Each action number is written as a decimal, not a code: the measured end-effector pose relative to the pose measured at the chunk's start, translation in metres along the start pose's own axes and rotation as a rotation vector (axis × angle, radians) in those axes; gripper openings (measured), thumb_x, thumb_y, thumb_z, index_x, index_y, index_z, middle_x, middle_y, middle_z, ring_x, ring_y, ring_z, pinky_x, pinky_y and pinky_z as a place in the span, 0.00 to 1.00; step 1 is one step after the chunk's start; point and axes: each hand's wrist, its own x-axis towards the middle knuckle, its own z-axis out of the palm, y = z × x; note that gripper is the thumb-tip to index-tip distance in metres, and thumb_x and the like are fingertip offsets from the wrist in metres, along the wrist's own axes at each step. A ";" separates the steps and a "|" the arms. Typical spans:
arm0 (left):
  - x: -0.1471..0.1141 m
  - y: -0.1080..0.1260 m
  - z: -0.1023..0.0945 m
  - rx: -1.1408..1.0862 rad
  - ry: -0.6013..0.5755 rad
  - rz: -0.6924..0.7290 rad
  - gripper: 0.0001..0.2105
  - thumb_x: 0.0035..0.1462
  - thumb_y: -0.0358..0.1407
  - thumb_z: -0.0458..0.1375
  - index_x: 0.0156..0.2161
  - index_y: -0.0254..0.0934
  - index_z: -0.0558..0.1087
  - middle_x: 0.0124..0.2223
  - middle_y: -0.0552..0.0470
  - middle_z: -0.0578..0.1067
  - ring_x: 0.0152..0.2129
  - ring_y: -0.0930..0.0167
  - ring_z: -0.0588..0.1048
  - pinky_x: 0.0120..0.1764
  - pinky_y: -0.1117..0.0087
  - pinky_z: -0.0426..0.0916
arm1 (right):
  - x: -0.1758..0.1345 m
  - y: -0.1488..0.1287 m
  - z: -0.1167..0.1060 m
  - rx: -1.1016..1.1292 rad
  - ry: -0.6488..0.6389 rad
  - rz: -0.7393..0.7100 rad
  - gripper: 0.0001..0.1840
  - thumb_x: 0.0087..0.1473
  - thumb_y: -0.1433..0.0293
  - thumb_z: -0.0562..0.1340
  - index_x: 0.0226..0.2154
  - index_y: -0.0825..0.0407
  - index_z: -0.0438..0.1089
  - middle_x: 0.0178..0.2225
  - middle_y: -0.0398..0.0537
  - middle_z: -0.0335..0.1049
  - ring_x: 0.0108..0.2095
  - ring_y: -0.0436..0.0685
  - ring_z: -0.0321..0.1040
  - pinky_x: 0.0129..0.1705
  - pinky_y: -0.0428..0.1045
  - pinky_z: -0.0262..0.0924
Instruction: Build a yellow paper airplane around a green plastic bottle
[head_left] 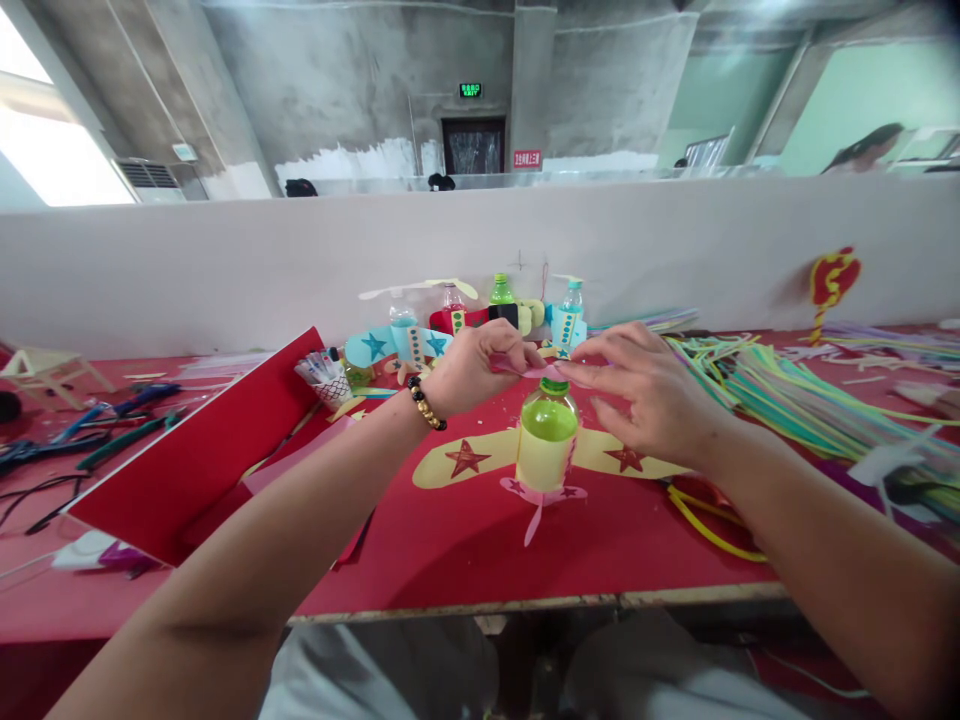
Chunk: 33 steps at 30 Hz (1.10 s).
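A bottle plane (551, 430) with a green cap stands upright on the red table. Pale yellow paper wings (435, 468) with dark red stars stretch out on both sides of it, and a pink paper tail (532, 510) shows at its base. Across the cap lies a pink paper propeller (553, 371). My left hand (480, 370), with a beaded bracelet at the wrist, pinches the propeller's left end. From the right, the fingers of my right hand (649, 390) close on its other end, partly covering it.
Several more bottle planes (405, 335) stand along the white partition (300, 250). At left are a leaning red board (210, 450), a pen cup (330, 385) and tools (120, 440). Bundles of coloured pipe cleaners (802, 400) and a yellow-handled tool (712, 525) lie right.
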 end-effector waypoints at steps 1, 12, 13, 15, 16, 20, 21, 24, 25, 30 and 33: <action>0.000 -0.001 0.000 -0.002 -0.001 0.006 0.08 0.49 0.24 0.61 0.25 0.37 0.70 0.35 0.50 0.80 0.37 0.72 0.77 0.43 0.68 0.71 | 0.000 -0.001 -0.001 -0.012 -0.008 0.004 0.24 0.54 0.73 0.57 0.53 0.46 0.72 0.49 0.50 0.71 0.49 0.64 0.62 0.48 0.59 0.59; 0.000 -0.008 -0.001 -0.040 -0.004 0.009 0.07 0.50 0.27 0.62 0.25 0.39 0.72 0.36 0.51 0.81 0.38 0.71 0.77 0.44 0.66 0.72 | 0.005 -0.014 -0.016 -0.162 -0.104 0.009 0.26 0.54 0.70 0.58 0.56 0.43 0.68 0.52 0.49 0.73 0.50 0.69 0.62 0.45 0.62 0.55; 0.001 -0.008 -0.001 -0.049 -0.002 0.013 0.07 0.51 0.27 0.62 0.25 0.38 0.72 0.36 0.50 0.81 0.37 0.71 0.77 0.43 0.66 0.72 | 0.006 -0.016 -0.017 -0.172 -0.110 0.013 0.27 0.54 0.70 0.58 0.57 0.43 0.67 0.53 0.48 0.72 0.50 0.69 0.62 0.44 0.62 0.55; 0.001 -0.007 -0.001 -0.058 -0.005 0.016 0.07 0.51 0.27 0.62 0.25 0.38 0.72 0.36 0.50 0.81 0.37 0.71 0.77 0.44 0.66 0.72 | 0.007 -0.018 -0.017 -0.184 -0.126 0.022 0.27 0.54 0.71 0.58 0.57 0.43 0.67 0.54 0.48 0.71 0.50 0.70 0.62 0.44 0.62 0.55; 0.001 -0.006 -0.001 -0.058 -0.006 0.013 0.07 0.51 0.27 0.62 0.25 0.38 0.73 0.36 0.49 0.81 0.37 0.71 0.77 0.44 0.66 0.72 | 0.008 -0.019 -0.017 -0.183 -0.136 0.025 0.27 0.55 0.70 0.58 0.57 0.43 0.67 0.55 0.48 0.71 0.50 0.70 0.61 0.44 0.62 0.55; 0.000 -0.005 0.000 -0.039 -0.002 -0.006 0.07 0.50 0.27 0.63 0.24 0.38 0.72 0.36 0.50 0.81 0.38 0.71 0.76 0.44 0.65 0.72 | 0.009 -0.019 -0.014 -0.145 -0.173 0.025 0.25 0.56 0.70 0.58 0.57 0.47 0.68 0.57 0.47 0.69 0.51 0.69 0.60 0.48 0.64 0.56; -0.001 -0.005 0.000 -0.032 0.001 -0.007 0.07 0.49 0.27 0.63 0.24 0.38 0.72 0.36 0.50 0.81 0.38 0.70 0.76 0.44 0.65 0.72 | 0.009 -0.019 -0.013 -0.133 -0.176 0.025 0.25 0.57 0.70 0.57 0.57 0.48 0.68 0.58 0.47 0.68 0.51 0.69 0.60 0.49 0.64 0.56; -0.002 -0.004 0.000 -0.018 0.004 -0.003 0.07 0.50 0.27 0.63 0.24 0.39 0.72 0.36 0.50 0.81 0.38 0.70 0.76 0.43 0.64 0.73 | 0.008 -0.017 -0.009 -0.094 -0.170 0.023 0.25 0.57 0.71 0.57 0.58 0.48 0.67 0.59 0.46 0.68 0.51 0.68 0.60 0.50 0.65 0.57; -0.003 -0.004 0.000 -0.018 0.003 0.000 0.07 0.50 0.27 0.63 0.24 0.39 0.72 0.36 0.50 0.81 0.38 0.70 0.75 0.43 0.64 0.73 | 0.008 -0.016 -0.009 -0.083 -0.164 0.022 0.26 0.57 0.71 0.57 0.58 0.48 0.66 0.59 0.46 0.68 0.51 0.68 0.60 0.50 0.65 0.57; -0.004 0.000 0.000 0.019 -0.001 0.050 0.09 0.52 0.28 0.62 0.24 0.40 0.70 0.36 0.50 0.81 0.39 0.70 0.74 0.43 0.65 0.73 | 0.007 -0.015 -0.007 -0.058 -0.160 0.021 0.26 0.58 0.71 0.56 0.59 0.48 0.65 0.58 0.46 0.69 0.52 0.67 0.60 0.50 0.65 0.58; -0.005 0.006 0.001 0.055 -0.003 0.070 0.09 0.54 0.29 0.60 0.24 0.40 0.69 0.35 0.50 0.81 0.39 0.70 0.74 0.42 0.64 0.73 | 0.007 -0.016 -0.007 -0.061 -0.157 0.025 0.26 0.58 0.71 0.56 0.59 0.49 0.66 0.58 0.45 0.69 0.52 0.67 0.60 0.51 0.64 0.58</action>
